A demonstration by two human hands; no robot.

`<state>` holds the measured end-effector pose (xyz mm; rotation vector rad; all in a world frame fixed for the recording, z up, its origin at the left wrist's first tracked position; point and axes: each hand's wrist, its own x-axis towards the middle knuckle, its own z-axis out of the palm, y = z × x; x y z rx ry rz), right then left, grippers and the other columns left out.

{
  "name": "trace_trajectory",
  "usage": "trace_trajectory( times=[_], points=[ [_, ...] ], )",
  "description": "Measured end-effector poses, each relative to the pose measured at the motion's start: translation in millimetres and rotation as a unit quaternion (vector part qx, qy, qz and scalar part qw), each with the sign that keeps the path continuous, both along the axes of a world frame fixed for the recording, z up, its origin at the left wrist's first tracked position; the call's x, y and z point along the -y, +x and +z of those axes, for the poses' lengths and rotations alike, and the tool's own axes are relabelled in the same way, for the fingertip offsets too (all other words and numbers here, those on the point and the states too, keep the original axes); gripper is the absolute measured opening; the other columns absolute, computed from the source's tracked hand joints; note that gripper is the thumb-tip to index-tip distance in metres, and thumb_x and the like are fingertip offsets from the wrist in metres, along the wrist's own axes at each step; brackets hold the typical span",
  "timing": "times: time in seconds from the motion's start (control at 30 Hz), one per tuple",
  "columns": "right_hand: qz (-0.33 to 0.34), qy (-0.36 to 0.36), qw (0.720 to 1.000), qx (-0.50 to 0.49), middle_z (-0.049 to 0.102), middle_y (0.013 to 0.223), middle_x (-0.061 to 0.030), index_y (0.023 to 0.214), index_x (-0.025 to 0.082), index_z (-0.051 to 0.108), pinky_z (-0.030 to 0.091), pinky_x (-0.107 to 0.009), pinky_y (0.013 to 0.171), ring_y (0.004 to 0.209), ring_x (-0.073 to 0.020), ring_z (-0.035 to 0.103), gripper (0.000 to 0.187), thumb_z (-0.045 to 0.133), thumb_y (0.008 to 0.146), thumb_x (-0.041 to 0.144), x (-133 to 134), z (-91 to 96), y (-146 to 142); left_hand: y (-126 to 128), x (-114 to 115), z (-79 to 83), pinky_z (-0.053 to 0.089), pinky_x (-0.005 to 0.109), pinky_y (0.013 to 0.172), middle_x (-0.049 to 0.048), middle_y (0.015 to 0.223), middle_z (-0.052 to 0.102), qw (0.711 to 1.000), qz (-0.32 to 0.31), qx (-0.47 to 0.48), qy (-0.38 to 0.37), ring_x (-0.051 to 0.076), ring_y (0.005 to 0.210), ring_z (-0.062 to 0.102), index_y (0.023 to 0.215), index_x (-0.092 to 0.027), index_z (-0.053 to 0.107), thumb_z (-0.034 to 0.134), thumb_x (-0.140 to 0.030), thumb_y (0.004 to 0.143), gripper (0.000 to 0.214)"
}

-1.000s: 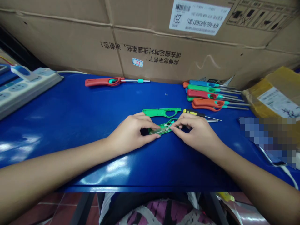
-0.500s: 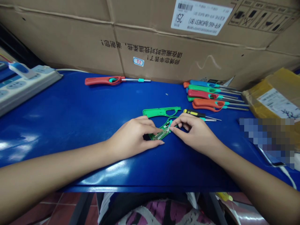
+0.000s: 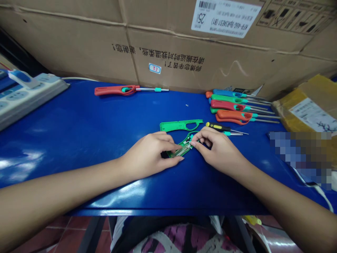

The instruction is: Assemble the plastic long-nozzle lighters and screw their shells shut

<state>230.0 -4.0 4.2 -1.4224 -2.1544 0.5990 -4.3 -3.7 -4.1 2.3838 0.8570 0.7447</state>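
Note:
An opened green utility lighter (image 3: 182, 150) lies on the blue table, its clear fuel tank and small inner parts showing. Wrapped around the lower end of its handle, my left hand (image 3: 155, 151) grips it between thumb and fingers. At the upper end, my right hand (image 3: 214, 146) is closed in a pinch over the small inner parts; its fingertips hide what they hold, if anything. Just beyond both hands rests the loose green half shell (image 3: 180, 125). A black and yellow screwdriver (image 3: 218, 127) lies past the right hand, above the lighter's metal tube (image 3: 235, 134).
A red lighter (image 3: 116, 90) lies at the back left, near a power strip (image 3: 34, 93). Several coloured lighters (image 3: 231, 105) are piled at the back right beside a taped parcel (image 3: 297, 95). A large cardboard box (image 3: 89, 45) walls off the back. A phone's cable (image 3: 322, 195) runs at right.
Both hands stay at the lighter almost unmoved. The right fingertips have shifted very slightly over the inner parts, and the whole view has moved a little.

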Motion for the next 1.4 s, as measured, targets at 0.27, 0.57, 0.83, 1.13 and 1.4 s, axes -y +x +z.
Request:
trace_trajectory(
  times=[0.27, 0.57, 0.83, 1.13, 1.4],
  points=[
    [0.017, 0.006, 1.0, 0.022, 0.06, 0.084, -0.0021, 0.086, 0.019, 0.066, 0.043, -0.029, 0.068, 0.073, -0.0149, 0.053, 0.009, 0.06, 0.092, 0.017, 2.1, 1.3, 0.0, -0.5, 1.3, 0.1, 0.051, 0.03, 0.078, 0.0025, 0.087, 0.07, 1.0, 0.0, -0.01, -0.013, 0.016, 0.082, 0.063, 0.119, -0.02, 0.075, 0.071, -0.028, 0.092, 0.029],
    [0.018, -0.002, 0.999, 0.031, 0.059, 0.087, -0.0032, 0.087, 0.019, 0.065, 0.044, -0.03, 0.069, 0.074, -0.0156, 0.054, 0.009, 0.058, 0.092, 0.016, 3.9, 0.0, -0.4, -0.2, 3.5, 4.8, 0.05, 0.031, 0.077, 0.0035, 0.088, 0.065, 0.996, -0.014, -0.078, 0.036, 0.018, 0.085, 0.06, 0.121, -0.022, 0.074, 0.059, -0.028, 0.099, 0.028],
    [0.071, 0.032, 0.997, 0.022, 0.06, 0.088, -0.004, 0.087, 0.02, 0.062, 0.045, -0.03, 0.068, 0.074, -0.0158, 0.053, 0.009, 0.056, 0.092, 0.014, 0.6, 3.7, 1.2, 1.3, 3.1, -0.3, 0.052, 0.03, 0.078, 0.0032, 0.089, 0.066, 0.999, 0.012, -0.038, 0.009, 0.017, 0.084, 0.063, 0.123, -0.02, 0.072, 0.066, -0.032, 0.096, 0.031],
    [0.114, 0.087, 0.989, 0.039, 0.06, 0.1, -0.0068, 0.101, 0.02, 0.061, 0.049, -0.035, 0.082, 0.09, -0.02, 0.058, 0.016, 0.062, 0.086, 0.013, -5.9, 10.5, 12.6, -3.2, -3.4, -1.7, 0.054, 0.03, 0.082, 0.0049, 0.1, 0.068, 0.999, 0.022, -0.04, 0.013, 0.017, 0.091, 0.066, 0.117, -0.021, 0.075, 0.067, -0.033, 0.095, 0.027],
    [0.234, 0.138, 0.946, 0.177, 0.048, 0.152, -0.013, 0.132, 0.028, 0.065, 0.038, -0.06, 0.109, 0.137, -0.0337, 0.045, 0.036, 0.057, 0.097, 0.028, -5.3, 16.3, 20.7, -6.9, -7.8, -1.4, 0.055, 0.031, 0.078, 0.0065, 0.104, 0.067, 0.994, 0.03, -0.071, 0.077, 0.018, 0.091, 0.066, 0.116, -0.023, 0.075, 0.057, -0.031, 0.1, 0.026]
  ],
)
